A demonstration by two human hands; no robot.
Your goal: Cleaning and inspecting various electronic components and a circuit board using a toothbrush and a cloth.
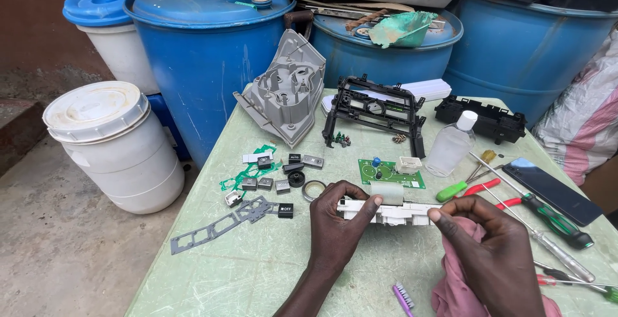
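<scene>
**Holding a white panel over a crowded desk**

Gripping from both ends: the left hand (340,223) is closed around the left end of the white panel (386,212), thumb on top, and the right hand (486,240) pinches the right end between thumb and fingertips. The panel hangs level just above the desk (257,272), near the front edge, with a pale grey block on its upper side. A pink cloth (460,285) sits bunched under the right hand.

Risks, as I read them: the right-hand pinch is light, so a twist could let that end drop onto the desk. Just beyond the panel lies a green circuit board (391,173), and left of it small grey buttons (265,184) and a dark ring (296,178) lie loose; a sweep of the wrist could scatter them off the edge. A clear bottle (452,144) stands upright to the far right, easily tipped by a reaching arm. Screwdrivers (553,223) lie close to the right, tips pointing in, and a dark phone (553,191) rests beside them. Loose cloth could also snag on the panel's clips.
</scene>
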